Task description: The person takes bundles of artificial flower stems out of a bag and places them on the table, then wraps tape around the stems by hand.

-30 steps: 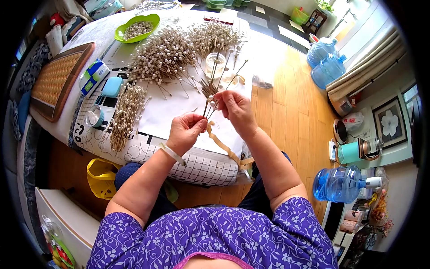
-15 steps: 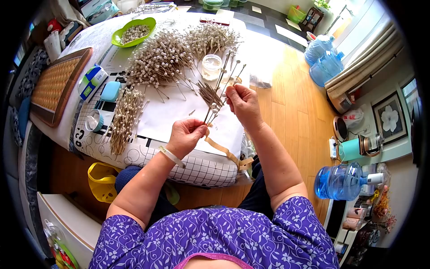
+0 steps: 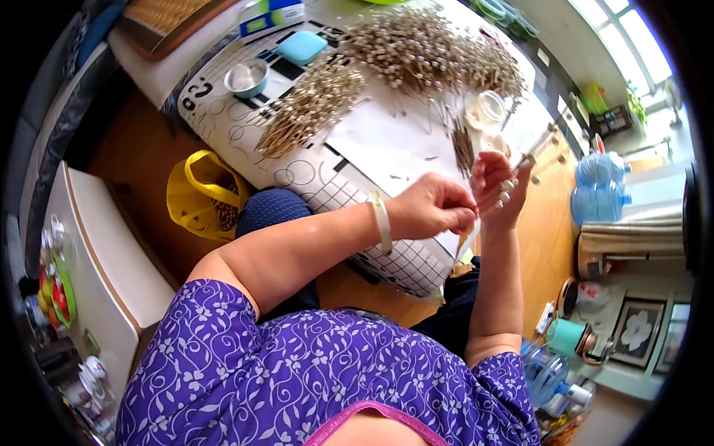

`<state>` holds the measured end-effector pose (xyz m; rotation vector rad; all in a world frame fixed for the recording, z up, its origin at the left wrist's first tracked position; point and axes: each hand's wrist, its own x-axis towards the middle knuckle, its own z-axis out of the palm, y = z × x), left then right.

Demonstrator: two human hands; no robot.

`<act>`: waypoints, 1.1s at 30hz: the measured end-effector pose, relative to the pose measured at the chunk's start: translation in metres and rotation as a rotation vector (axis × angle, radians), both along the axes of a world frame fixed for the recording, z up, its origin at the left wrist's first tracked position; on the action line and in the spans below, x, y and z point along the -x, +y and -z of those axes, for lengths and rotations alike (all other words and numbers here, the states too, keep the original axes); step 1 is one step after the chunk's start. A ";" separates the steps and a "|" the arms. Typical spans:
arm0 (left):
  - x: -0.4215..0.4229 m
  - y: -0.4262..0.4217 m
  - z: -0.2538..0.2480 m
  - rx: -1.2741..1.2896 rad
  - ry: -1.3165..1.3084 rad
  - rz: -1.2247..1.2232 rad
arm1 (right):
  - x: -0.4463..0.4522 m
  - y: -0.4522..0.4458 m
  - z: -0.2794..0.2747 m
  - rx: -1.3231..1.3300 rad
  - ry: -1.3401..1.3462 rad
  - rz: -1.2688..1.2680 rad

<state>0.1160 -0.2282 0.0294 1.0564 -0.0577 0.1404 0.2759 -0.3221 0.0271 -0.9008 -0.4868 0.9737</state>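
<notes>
My left hand (image 3: 435, 208) is closed in a pinch at the lower end of a small spray of dried seed-pod stems (image 3: 505, 193). Pale round pods sit low on this spray, and darker pods show near its blurred upper end. Half-curled around the spray is my right hand (image 3: 497, 182), palm towards me, with the stems running between fingers and thumb. A strip of tan tape (image 3: 467, 241) hangs below the pinching fingers. On the table beyond lie a large heap of dried pod stems (image 3: 405, 48), a smaller bundle (image 3: 312, 104) and some bare cut stems (image 3: 462, 149).
Near the heap stands a clear tub (image 3: 485, 110). A small round container (image 3: 247, 77), a blue box (image 3: 301, 47) and a tissue pack (image 3: 271, 16) are at the left. A yellow bag (image 3: 197, 197) sits on the floor; water bottles (image 3: 599, 189) stand at the right.
The head view has turned, so the table appears tilted. My left hand has come close to my right, which has gone from a pinch to a loose curl around the spray.
</notes>
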 end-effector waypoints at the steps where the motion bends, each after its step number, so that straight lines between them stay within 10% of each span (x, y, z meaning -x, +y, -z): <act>1: 0.003 0.000 -0.003 0.000 0.007 0.004 | 0.009 0.009 -0.001 -0.110 0.006 -0.088; 6: 0.011 0.015 -0.019 0.180 -0.131 -0.060 | 0.033 0.051 -0.011 -0.263 0.213 0.035; 9: 0.018 0.018 -0.027 0.210 -0.189 -0.052 | 0.070 0.101 -0.007 0.427 -0.629 -0.183; 14: 0.012 0.019 -0.023 0.294 -0.247 -0.044 | 0.091 0.164 0.030 0.134 -1.762 -0.031; 33: 0.024 0.039 -0.036 0.348 -0.336 -0.067 | 0.126 0.241 0.007 -0.292 -1.935 -0.260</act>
